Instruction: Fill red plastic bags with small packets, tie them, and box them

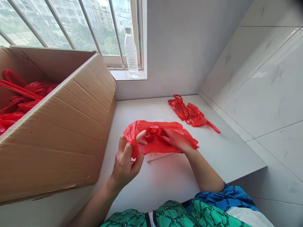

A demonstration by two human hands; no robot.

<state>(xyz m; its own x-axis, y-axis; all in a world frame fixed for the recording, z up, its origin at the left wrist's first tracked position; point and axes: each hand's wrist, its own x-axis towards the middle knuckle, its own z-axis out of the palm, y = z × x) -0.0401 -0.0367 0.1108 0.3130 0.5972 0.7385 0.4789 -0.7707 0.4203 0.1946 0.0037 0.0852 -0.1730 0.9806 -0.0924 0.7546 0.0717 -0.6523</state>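
Note:
A thin red plastic bag (163,145) is spread between my two hands above the white table. My left hand (126,160) grips its left edge, with the fingers curled round the plastic. My right hand (176,140) reaches into the bag's opening from the right, its fingers blurred and partly covered by the plastic. Small red wrapped items (155,134) with dark print show inside, near my right fingertips. Under the bag lies a flat pale printed item (158,156), mostly hidden. Crumpled red bags (194,115) rest on the table behind, to the right.
A large open cardboard box (71,126) holding red plastic bags (38,91) stands on the left. A clear water bottle (131,53) is on the sill by the barred window. The white table (227,157) meets a grey wall and marbled tiles.

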